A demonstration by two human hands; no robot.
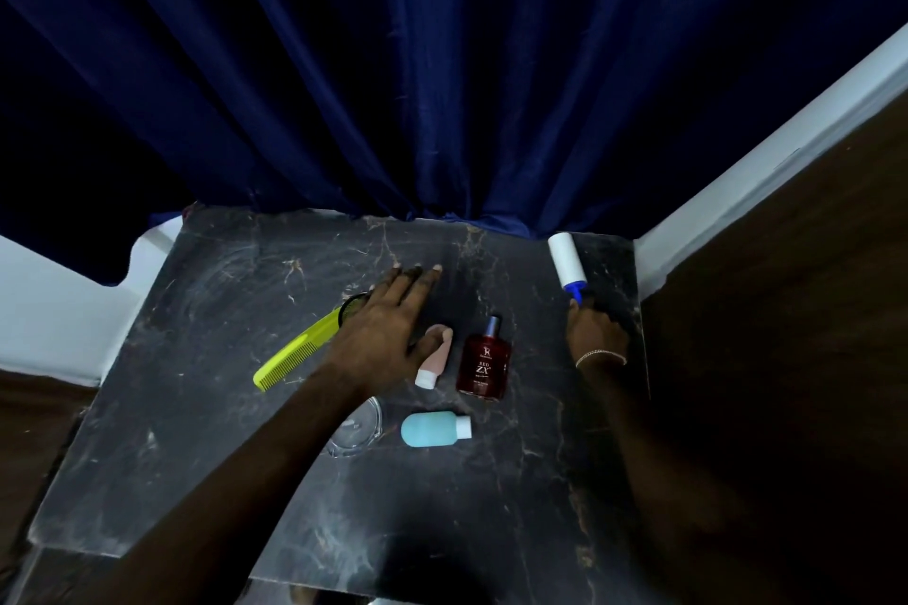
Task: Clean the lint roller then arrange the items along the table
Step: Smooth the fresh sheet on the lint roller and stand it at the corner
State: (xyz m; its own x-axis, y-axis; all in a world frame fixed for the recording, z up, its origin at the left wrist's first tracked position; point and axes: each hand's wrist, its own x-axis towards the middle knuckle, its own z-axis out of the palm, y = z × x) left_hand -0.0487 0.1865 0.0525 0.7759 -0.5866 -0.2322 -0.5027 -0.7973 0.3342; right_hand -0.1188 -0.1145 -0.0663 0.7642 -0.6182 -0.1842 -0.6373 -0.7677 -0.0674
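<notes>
White-sheeted, blue-handled lint roller (563, 260) sits at the far right corner of the dark marble table (221, 408). I see the right hand (597, 334) gripping its handle, and the left hand (388, 324) spread straight-fingered over the yellow-green plastic comb (295, 354).

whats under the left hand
The left hand covers the far end of the yellow comb, part of a black round thing and one end of the pink bottle. Anything beneath the palm is hidden.

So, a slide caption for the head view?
Right hand grips lint roller; left hand open above comb and pink tube.
</notes>
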